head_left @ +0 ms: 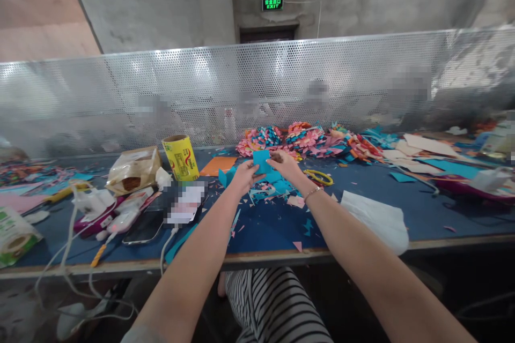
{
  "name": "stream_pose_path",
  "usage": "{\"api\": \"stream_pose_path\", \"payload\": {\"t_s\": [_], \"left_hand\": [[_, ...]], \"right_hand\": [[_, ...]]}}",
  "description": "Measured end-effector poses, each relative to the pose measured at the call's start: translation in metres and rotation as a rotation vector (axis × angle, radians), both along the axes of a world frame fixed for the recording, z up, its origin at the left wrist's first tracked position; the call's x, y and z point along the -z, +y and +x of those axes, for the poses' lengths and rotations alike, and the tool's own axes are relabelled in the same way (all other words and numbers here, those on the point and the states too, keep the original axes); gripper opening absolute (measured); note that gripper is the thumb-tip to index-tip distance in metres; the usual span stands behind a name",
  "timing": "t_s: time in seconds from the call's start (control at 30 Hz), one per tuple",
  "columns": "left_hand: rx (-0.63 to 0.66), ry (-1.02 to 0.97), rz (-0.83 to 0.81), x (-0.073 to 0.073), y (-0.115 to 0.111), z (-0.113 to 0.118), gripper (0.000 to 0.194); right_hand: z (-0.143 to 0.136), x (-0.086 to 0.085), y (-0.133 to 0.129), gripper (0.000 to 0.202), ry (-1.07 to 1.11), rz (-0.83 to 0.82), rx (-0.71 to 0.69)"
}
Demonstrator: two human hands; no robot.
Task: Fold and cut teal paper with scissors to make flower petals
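Between both hands a small square of blue paper [261, 159] is held up over the table. My left hand [243, 178] grips its lower left edge, fingers closed on it. At its right edge my right hand [286, 165] pinches the same piece. Blue and pink paper scraps [276, 187] lie scattered beneath the hands. Just behind them is a heap of folded paper pieces [298, 139] in pink, blue and orange. A pair of yellow-handled scissors [319, 176], blades not clearly visible, rests right of my right hand.
Left stand a yellow tube [180, 158], a brown paper bag [134, 169] and a phone [188, 202] with a white cable. An orange sheet [218, 166] lies behind my left hand. A white sheet [372, 217] is by my right forearm. A perforated metal screen [193, 96] bounds the back.
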State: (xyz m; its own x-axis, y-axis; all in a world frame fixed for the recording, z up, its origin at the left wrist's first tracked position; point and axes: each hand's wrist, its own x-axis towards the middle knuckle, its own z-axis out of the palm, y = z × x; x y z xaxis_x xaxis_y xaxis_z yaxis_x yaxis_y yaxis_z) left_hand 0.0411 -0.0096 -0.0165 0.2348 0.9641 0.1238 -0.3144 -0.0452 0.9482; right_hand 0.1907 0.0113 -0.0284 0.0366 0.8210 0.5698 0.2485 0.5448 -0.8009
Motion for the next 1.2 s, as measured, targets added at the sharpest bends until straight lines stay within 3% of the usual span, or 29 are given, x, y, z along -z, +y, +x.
{"api": "stream_pose_path", "payload": {"t_s": [0.23,0.33,0.43,0.6,0.73,0.97,1.2], "left_hand": [[-0.050,0.049,0.122,0.005,0.007,-0.001,0.028],[-0.173,0.123,0.203,0.002,0.006,-0.002,0.026],[-0.335,0.246,0.407,-0.005,-0.002,-0.002,0.023],[-0.415,0.400,0.585,-0.011,-0.014,0.001,0.021],[-0.427,0.385,0.605,-0.012,-0.017,0.001,0.023],[-0.429,0.417,0.620,-0.009,-0.012,0.000,0.010],[-0.315,0.305,0.382,-0.006,-0.005,0.001,0.017]], "right_hand": [[0.001,-0.003,-0.002,0.032,0.113,-0.123,-0.090],[0.000,-0.002,-0.004,0.038,0.237,-0.164,-0.133],[0.000,-0.002,-0.005,0.042,0.332,-0.203,-0.228],[0.000,-0.004,-0.008,0.042,0.478,-0.221,-0.335],[0.001,-0.004,-0.008,0.040,0.477,-0.233,-0.370],[0.001,-0.004,-0.007,0.043,0.427,-0.222,-0.316],[0.004,-0.004,-0.005,0.042,0.382,-0.255,-0.236]]}}
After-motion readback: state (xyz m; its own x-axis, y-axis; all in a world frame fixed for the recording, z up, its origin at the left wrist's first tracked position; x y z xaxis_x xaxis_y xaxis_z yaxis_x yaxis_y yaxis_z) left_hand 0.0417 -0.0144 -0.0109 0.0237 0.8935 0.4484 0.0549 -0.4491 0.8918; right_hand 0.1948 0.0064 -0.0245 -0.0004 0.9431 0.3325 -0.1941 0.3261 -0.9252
